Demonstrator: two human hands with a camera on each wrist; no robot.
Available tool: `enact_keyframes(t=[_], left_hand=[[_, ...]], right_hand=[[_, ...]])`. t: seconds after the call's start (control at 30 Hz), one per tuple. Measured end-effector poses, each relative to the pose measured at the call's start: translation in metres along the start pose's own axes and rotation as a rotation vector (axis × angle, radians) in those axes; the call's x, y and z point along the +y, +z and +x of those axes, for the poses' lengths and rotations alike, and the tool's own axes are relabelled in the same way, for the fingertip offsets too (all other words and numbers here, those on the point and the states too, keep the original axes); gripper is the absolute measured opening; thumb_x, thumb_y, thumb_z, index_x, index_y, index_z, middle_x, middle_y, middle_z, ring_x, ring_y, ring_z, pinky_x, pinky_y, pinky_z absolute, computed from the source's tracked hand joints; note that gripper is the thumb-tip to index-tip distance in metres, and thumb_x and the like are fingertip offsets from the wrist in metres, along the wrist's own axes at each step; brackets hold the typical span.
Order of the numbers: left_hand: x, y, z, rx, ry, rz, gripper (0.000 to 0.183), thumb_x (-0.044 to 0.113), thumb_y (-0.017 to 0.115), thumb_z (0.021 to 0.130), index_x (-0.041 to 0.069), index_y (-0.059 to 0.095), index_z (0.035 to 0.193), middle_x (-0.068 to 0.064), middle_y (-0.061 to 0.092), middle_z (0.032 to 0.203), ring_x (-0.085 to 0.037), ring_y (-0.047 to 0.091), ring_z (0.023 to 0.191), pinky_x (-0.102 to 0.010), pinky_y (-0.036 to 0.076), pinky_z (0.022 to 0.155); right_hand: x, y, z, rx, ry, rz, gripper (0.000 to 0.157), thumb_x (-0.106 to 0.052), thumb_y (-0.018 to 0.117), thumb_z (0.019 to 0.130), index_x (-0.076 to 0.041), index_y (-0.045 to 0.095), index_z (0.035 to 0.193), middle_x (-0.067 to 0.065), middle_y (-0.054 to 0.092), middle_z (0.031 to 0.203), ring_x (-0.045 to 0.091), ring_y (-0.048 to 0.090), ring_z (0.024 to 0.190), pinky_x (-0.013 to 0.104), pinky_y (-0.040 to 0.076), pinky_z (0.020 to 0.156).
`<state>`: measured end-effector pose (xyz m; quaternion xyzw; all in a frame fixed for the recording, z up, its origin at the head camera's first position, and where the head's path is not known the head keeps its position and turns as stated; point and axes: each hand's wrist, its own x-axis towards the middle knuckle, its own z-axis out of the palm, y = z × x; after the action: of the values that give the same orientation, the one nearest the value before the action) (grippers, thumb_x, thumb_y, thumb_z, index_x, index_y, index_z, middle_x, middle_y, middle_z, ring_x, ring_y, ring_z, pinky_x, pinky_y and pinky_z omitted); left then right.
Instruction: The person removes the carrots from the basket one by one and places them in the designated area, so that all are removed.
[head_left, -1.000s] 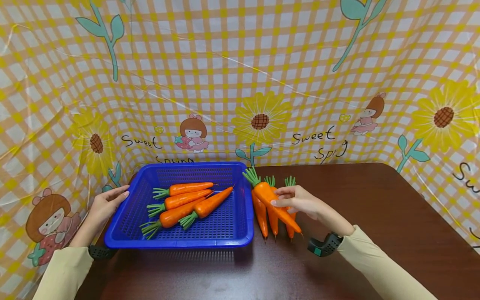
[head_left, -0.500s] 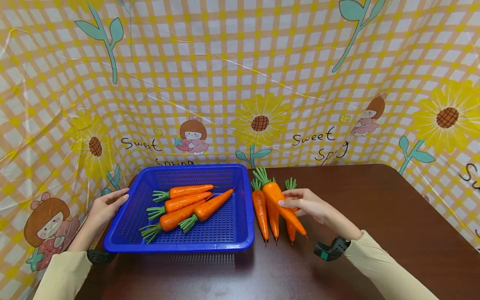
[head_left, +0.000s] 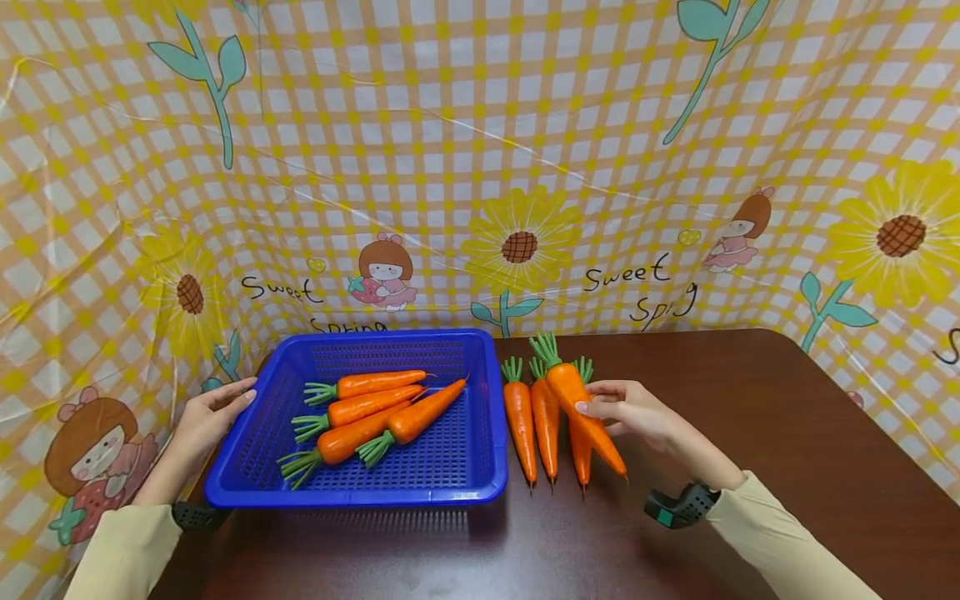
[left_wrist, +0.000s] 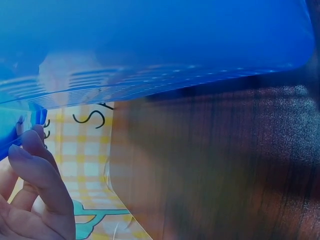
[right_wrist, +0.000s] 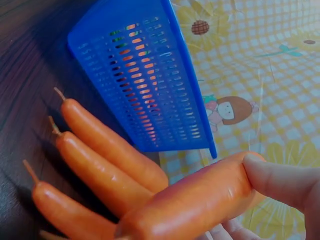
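Note:
In the head view, my right hand (head_left: 637,412) pinches an orange carrot (head_left: 568,388) with green stems, thumb on the near side. The carrot slants over the rightmost of three others lying side by side on the table: a left one (head_left: 520,421), a middle one (head_left: 547,429) and a right one (head_left: 581,454). My left hand (head_left: 206,425) grips the left rim of a blue plastic basket (head_left: 356,498); in the left wrist view its fingers (left_wrist: 47,187) curl at the blue edge. Several carrots (head_left: 378,407) lie inside the basket, stems mostly leftward.
The basket stands on the left part of a dark brown table (head_left: 720,400), close to the row of carrots. A yellow checked cloth (head_left: 435,167) with sunflowers hangs behind the table and at both sides.
My right hand has moved rightward with the carrot, from beside the basket's right rim to over the rightmost carrot, uncovering the left and middle ones. The left hand stays at the rim.

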<state>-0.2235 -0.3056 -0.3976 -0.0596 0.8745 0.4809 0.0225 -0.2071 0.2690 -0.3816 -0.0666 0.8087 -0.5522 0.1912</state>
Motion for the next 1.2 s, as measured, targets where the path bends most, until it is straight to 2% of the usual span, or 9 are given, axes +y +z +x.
enact_keyframes(t=[0.17,0.23,0.33,0.53,0.8,1.0,1.2], left_hand=[[-0.001,0.0,0.0,0.002,0.0,-0.021,0.067,0.046,0.053,0.096,0.003,0.041,0.145,0.01,0.057,0.109,0.008,0.055,0.08,-0.019,0.05,0.07],[0.0,0.0,0.0,0.001,0.004,-0.027,0.067,0.046,0.053,0.096,0.002,0.041,0.145,0.011,0.057,0.11,0.008,0.056,0.081,-0.019,0.05,0.07],[0.0,0.0,0.0,-0.001,0.007,-0.042,0.067,0.045,0.053,0.096,0.001,0.041,0.145,0.021,0.054,0.098,0.006,0.057,0.079,-0.019,0.051,0.07],[0.002,0.001,-0.001,0.007,0.01,-0.04,0.064,0.042,0.052,0.097,-0.001,0.041,0.144,0.023,0.055,0.088,0.002,0.058,0.075,-0.02,0.051,0.067],[0.003,0.0,-0.001,0.009,0.018,-0.041,0.063,0.04,0.052,0.098,-0.001,0.042,0.144,0.022,0.056,0.089,0.003,0.059,0.075,-0.02,0.052,0.068],[0.002,-0.001,-0.001,0.016,0.021,-0.041,0.064,0.042,0.053,0.097,-0.001,0.042,0.143,0.023,0.055,0.09,0.004,0.059,0.076,-0.02,0.052,0.068],[0.002,0.0,0.0,0.016,0.023,-0.042,0.064,0.041,0.053,0.097,-0.001,0.042,0.143,0.024,0.055,0.088,0.004,0.058,0.076,-0.02,0.051,0.068]], right_hand=[[0.006,-0.004,-0.005,0.001,-0.002,0.018,0.065,-0.025,0.06,0.094,0.014,0.036,0.139,0.018,0.062,0.12,0.014,0.065,0.096,0.038,0.056,0.083],[0.008,-0.005,-0.006,0.004,0.005,0.021,0.064,-0.025,0.06,0.094,0.014,0.037,0.139,0.016,0.062,0.119,0.015,0.065,0.097,0.038,0.056,0.083],[0.01,-0.005,-0.008,0.016,0.02,0.023,0.062,-0.025,0.06,0.093,0.013,0.039,0.137,0.013,0.063,0.115,0.016,0.065,0.096,0.038,0.056,0.083],[0.017,-0.008,-0.013,0.042,0.063,0.012,0.065,-0.027,0.061,0.092,0.015,0.039,0.137,0.009,0.067,0.11,0.017,0.066,0.096,0.035,0.056,0.083],[0.024,-0.013,-0.016,0.054,0.1,0.017,0.066,-0.028,0.06,0.092,0.015,0.039,0.137,0.002,0.069,0.103,0.012,0.066,0.092,0.033,0.055,0.082],[0.029,-0.019,-0.017,0.034,0.102,0.019,0.068,-0.029,0.058,0.093,0.017,0.036,0.138,0.003,0.07,0.106,0.013,0.067,0.094,0.037,0.055,0.083],[0.032,-0.023,-0.018,0.051,0.145,0.01,0.071,-0.031,0.059,0.093,0.018,0.034,0.137,0.004,0.069,0.106,0.013,0.067,0.094,0.04,0.056,0.085]])
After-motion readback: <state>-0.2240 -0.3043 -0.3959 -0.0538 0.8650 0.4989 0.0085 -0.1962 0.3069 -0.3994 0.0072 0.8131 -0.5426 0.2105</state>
